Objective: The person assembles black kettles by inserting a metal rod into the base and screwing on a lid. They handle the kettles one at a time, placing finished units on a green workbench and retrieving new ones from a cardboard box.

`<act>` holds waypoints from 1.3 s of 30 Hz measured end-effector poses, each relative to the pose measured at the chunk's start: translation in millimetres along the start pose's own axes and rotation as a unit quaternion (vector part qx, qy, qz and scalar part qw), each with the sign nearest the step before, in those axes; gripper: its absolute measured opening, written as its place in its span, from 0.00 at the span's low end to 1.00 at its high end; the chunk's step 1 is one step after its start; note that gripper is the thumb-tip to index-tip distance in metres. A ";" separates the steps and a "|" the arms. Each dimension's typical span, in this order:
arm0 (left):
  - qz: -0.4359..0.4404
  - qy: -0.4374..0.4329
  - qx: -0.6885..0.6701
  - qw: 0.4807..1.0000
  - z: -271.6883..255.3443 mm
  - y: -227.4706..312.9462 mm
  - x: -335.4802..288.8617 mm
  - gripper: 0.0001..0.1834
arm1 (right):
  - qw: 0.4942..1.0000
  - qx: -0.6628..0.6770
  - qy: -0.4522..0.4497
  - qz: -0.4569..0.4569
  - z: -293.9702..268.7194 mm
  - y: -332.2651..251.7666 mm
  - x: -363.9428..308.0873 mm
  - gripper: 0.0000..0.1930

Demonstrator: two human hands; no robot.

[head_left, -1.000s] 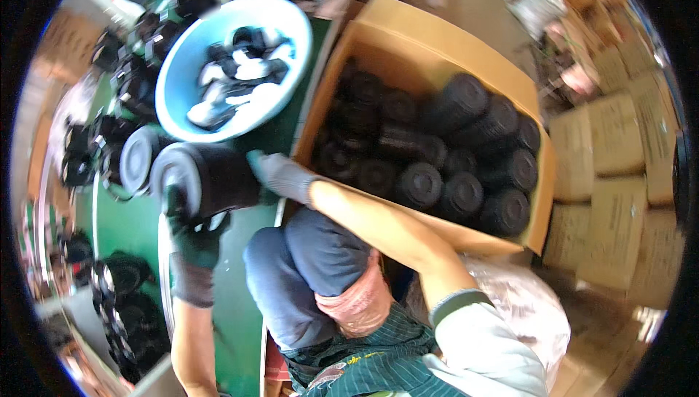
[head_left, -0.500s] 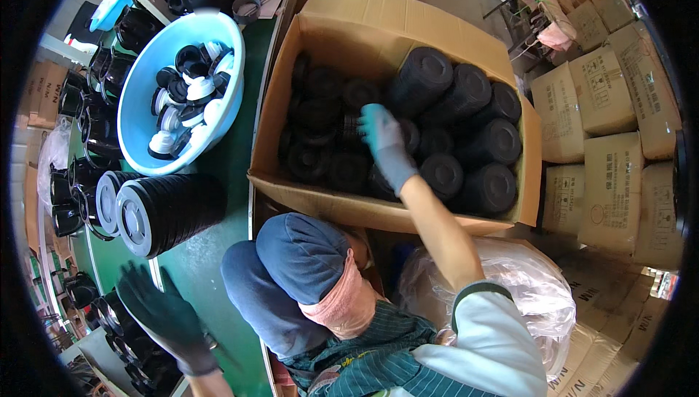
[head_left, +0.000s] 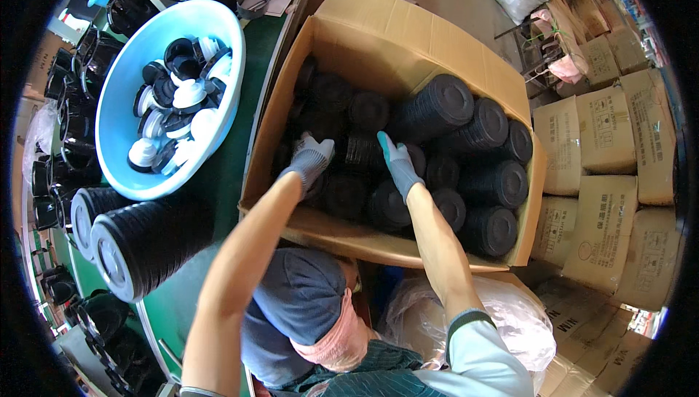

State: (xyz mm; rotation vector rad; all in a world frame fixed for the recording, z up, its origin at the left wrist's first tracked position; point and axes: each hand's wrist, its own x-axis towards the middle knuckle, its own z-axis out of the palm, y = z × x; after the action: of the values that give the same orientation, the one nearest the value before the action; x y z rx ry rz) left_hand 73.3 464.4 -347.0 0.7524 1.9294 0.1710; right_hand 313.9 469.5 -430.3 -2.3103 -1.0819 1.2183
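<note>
At the bottom of the frame the person's lap, in blue cloth, sits against the near wall of the cardboard box (head_left: pixel 466 62), and both bare forearms rise from the lower edge into it.

The left hand (head_left: pixel 309 160), in a grey knit glove, lies at the centre left of the frame, and the right hand (head_left: pixel 398 163), in a glove with a pale teal palm, lies at the centre. They flank one stack of black ribbed lids (head_left: pixel 362 151) lying on its side among the others, the fingers curved onto its ends. Each grip looks closed against that stack, one from each side, though how firmly they press cannot be told. Pressed from both ends, the nested pieces would hold together as one roll, which likely explains the two-handed hold.

The remaining stacks in the box (head_left: pixel 484 179) lie side by side in rows with their round ends up toward the camera, filling the box to the right.

At lower left, on the green worktop (head_left: pixel 218 200), a long roll of the same black lids (head_left: pixel 149 240) lies on its side. Beyond it, at upper left, a pale blue basin (head_left: pixel 120 117) holds loose black and white caps (head_left: pixel 175 113). At the right edge stand closed cartons (head_left: pixel 604 179).
</note>
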 end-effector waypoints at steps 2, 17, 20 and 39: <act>-0.208 0.161 -0.080 0.962 25.2 1.4 50.1 0.52 | 0.996 -0.064 -0.047 0.049 3.3 -56.6 -48.8 0.60; 0.147 0.083 0.143 0.975 -13.5 17.1 -10.7 0.40 | 0.994 -0.092 -0.044 0.047 -16.6 -48.5 -47.7 0.58; 0.225 0.100 0.245 0.938 -15.2 16.1 -51.4 0.36 | 0.995 -0.088 -0.018 0.035 -17.2 -43.9 -46.6 0.54; 0.588 0.114 -0.229 0.767 -90.3 -49.1 -289.9 0.31 | 0.904 0.189 0.190 -0.333 -137.9 -110.1 -287.1 0.23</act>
State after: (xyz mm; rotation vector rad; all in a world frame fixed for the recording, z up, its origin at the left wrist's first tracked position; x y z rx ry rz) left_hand 59.4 278.0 -102.7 1.5344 1.2364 1.4974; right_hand 271.5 338.8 -122.6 -1.5784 -1.2061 0.6049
